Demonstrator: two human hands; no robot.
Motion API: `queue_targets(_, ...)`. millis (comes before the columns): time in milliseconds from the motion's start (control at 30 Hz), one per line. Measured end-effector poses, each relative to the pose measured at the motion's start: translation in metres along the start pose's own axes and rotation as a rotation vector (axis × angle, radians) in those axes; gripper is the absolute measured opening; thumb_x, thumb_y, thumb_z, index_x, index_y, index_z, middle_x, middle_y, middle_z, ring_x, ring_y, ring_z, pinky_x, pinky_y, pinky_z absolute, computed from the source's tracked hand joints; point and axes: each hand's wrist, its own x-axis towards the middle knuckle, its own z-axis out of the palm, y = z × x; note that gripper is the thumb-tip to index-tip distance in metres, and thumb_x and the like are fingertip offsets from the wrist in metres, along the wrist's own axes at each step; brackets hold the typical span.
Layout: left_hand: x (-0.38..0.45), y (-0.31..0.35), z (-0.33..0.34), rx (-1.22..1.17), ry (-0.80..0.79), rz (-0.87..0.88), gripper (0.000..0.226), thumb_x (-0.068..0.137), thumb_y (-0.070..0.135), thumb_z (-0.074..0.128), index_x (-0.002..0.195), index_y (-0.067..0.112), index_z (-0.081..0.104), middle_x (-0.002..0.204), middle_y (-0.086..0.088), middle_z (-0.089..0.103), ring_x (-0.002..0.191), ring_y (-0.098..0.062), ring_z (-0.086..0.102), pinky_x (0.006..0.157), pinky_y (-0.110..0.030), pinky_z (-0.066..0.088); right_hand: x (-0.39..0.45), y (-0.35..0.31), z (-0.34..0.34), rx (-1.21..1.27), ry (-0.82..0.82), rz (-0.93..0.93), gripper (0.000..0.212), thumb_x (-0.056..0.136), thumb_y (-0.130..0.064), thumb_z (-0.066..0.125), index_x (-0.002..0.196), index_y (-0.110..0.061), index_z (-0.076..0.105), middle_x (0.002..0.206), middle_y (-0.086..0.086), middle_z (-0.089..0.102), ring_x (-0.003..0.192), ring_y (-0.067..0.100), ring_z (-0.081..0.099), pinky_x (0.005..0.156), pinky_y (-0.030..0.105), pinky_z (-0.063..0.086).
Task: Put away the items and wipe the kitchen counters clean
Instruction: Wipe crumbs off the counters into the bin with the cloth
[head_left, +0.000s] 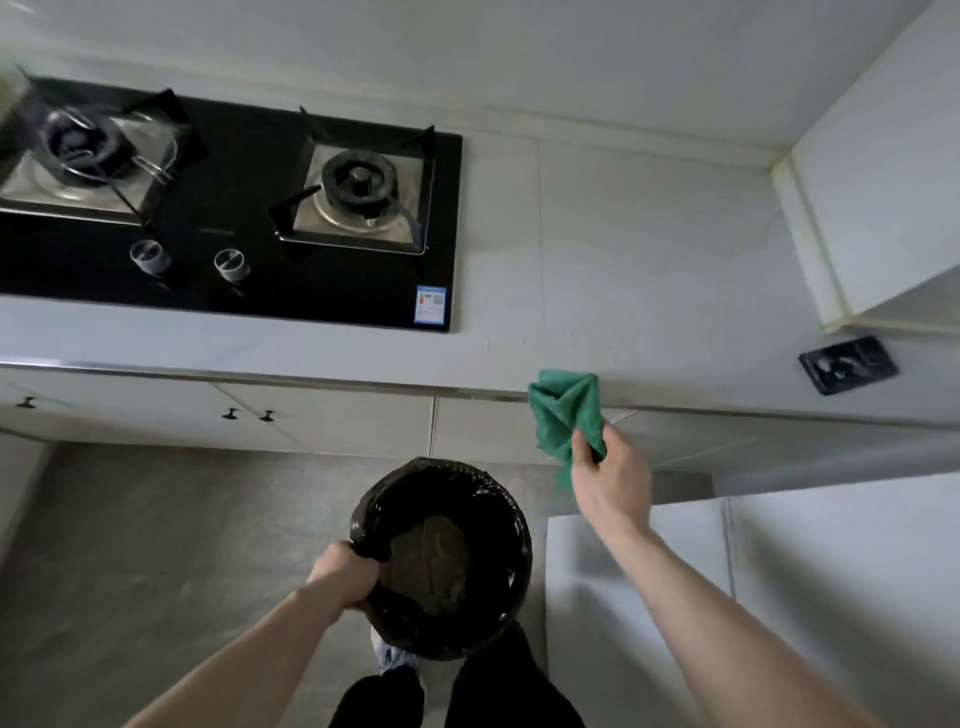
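My right hand (610, 483) pinches a crumpled green cloth (563, 410) just in front of the pale counter (623, 260), with the cloth's top at the counter's front edge. My left hand (345, 574) grips the left rim of a round bin lined with a black bag (483, 499), held in the air below the counter edge, above the floor. Crumpled greyish waste lies in the bin's bottom.
A black two-burner gas hob (249, 260) is set into the counter on the left, with two knobs at its front. A small black wall socket (848, 364) sits on the right. Cabinet doors with dark knobs (228, 414) run under the counter. A white cabinet stands at lower right.
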Motion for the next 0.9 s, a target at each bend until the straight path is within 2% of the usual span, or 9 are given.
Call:
queue_targets(100, -0.011, 0.021, 0.001, -0.006, 0.004, 0.009, 0.008, 0.086, 0.010, 0.055, 0.083, 0.009, 0.062, 0.078, -0.008, 0.066, 0.065, -0.019, 0.063, 0.046, -0.022, 0.050, 0.054, -0.008, -0.026, -0.004, 0.112, -0.013, 0.018, 0.098, -0.030, 0.057, 0.090, -0.016, 0.065, 0.082, 0.003, 0.067, 0.080, 0.032, 0.062, 0.064, 0.032, 0.038)
queue_targets(200, -0.017, 0.045, 0.007, -0.053, 0.018, 0.005, 0.013, 0.088, 0.006, 0.053, 0.093, 0.008, 0.064, 0.078, -0.009, 0.066, 0.063, -0.019, 0.064, 0.036, -0.019, 0.042, 0.111, -0.007, -0.045, -0.074, 0.185, -0.004, 0.017, 0.098, -0.027, 0.056, 0.101, -0.016, 0.068, 0.096, 0.008, 0.070, 0.090, 0.034, 0.063, 0.068, 0.031, 0.035)
queue_targets(267, -0.020, 0.061, 0.010, -0.104, 0.014, -0.014, 0.015, 0.088, 0.002, 0.051, 0.094, 0.006, 0.064, 0.078, -0.012, 0.067, 0.061, -0.022, 0.066, 0.035, -0.019, 0.043, 0.150, -0.003, -0.052, -0.126, 0.178, 0.003, 0.018, 0.097, -0.025, 0.056, 0.105, -0.016, 0.069, 0.102, 0.010, 0.070, 0.096, 0.036, 0.063, 0.070, 0.033, 0.039)
queue_targets(367, -0.018, 0.079, 0.015, -0.164, 0.009, -0.047, 0.020, 0.085, 0.000, 0.050, 0.096, 0.005, 0.066, 0.082, -0.017, 0.070, 0.064, -0.029, 0.071, 0.041, -0.025, 0.051, 0.200, 0.004, -0.058, -0.172, 0.143, 0.012, 0.019, 0.097, -0.023, 0.054, 0.109, -0.017, 0.068, 0.107, 0.010, 0.069, 0.099, 0.037, 0.064, 0.074, 0.035, 0.043)
queue_targets(467, -0.013, 0.091, 0.019, -0.197, 0.025, -0.077, 0.024, 0.081, 0.000, 0.050, 0.095, 0.005, 0.068, 0.084, -0.020, 0.072, 0.068, -0.033, 0.074, 0.049, -0.036, 0.061, 0.238, 0.009, -0.055, -0.227, 0.081, -0.011, 0.020, 0.097, -0.021, 0.054, 0.109, -0.012, 0.067, 0.110, 0.013, 0.069, 0.102, 0.038, 0.063, 0.076, 0.037, 0.046)
queue_targets(600, -0.003, 0.100, 0.028, -0.254, 0.006, -0.111, 0.028, 0.076, 0.000, 0.052, 0.096, 0.004, 0.071, 0.082, -0.021, 0.073, 0.066, -0.036, 0.074, 0.050, -0.037, 0.061, 0.274, 0.010, -0.031, -0.315, -0.096, -0.044, 0.025, 0.100, -0.026, 0.052, 0.110, -0.007, 0.066, 0.114, 0.019, 0.069, 0.109, 0.039, 0.062, 0.087, 0.040, 0.049)
queue_targets(700, 0.003, 0.101, 0.034, -0.278, -0.012, -0.118, 0.033, 0.069, 0.003, 0.051, 0.093, 0.007, 0.072, 0.080, -0.021, 0.075, 0.066, -0.037, 0.075, 0.057, -0.045, 0.064, 0.275, 0.011, -0.009, -0.387, -0.207, -0.085, 0.027, 0.101, -0.031, 0.051, 0.113, -0.012, 0.066, 0.119, 0.012, 0.068, 0.111, 0.036, 0.062, 0.093, 0.040, 0.050)
queue_targets(800, 0.015, 0.103, 0.038, -0.288, -0.036, -0.124, 0.035, 0.063, 0.004, 0.052, 0.091, 0.008, 0.073, 0.078, -0.019, 0.075, 0.071, -0.037, 0.075, 0.062, -0.042, 0.064, 0.273, 0.014, 0.000, -0.435, -0.176, -0.092, 0.030, 0.100, -0.034, 0.051, 0.122, -0.018, 0.065, 0.128, 0.004, 0.065, 0.112, 0.036, 0.060, 0.091, 0.041, 0.051)
queue_targets(900, 0.036, 0.090, 0.048, -0.267, -0.047, -0.110, 0.039, 0.052, 0.008, 0.052, 0.084, 0.008, 0.075, 0.073, -0.016, 0.075, 0.074, -0.035, 0.075, 0.067, -0.045, 0.065, 0.272, 0.015, 0.003, -0.472, -0.206, -0.125, 0.032, 0.100, -0.034, 0.051, 0.127, -0.021, 0.064, 0.129, 0.003, 0.065, 0.114, 0.036, 0.060, 0.092, 0.042, 0.051)
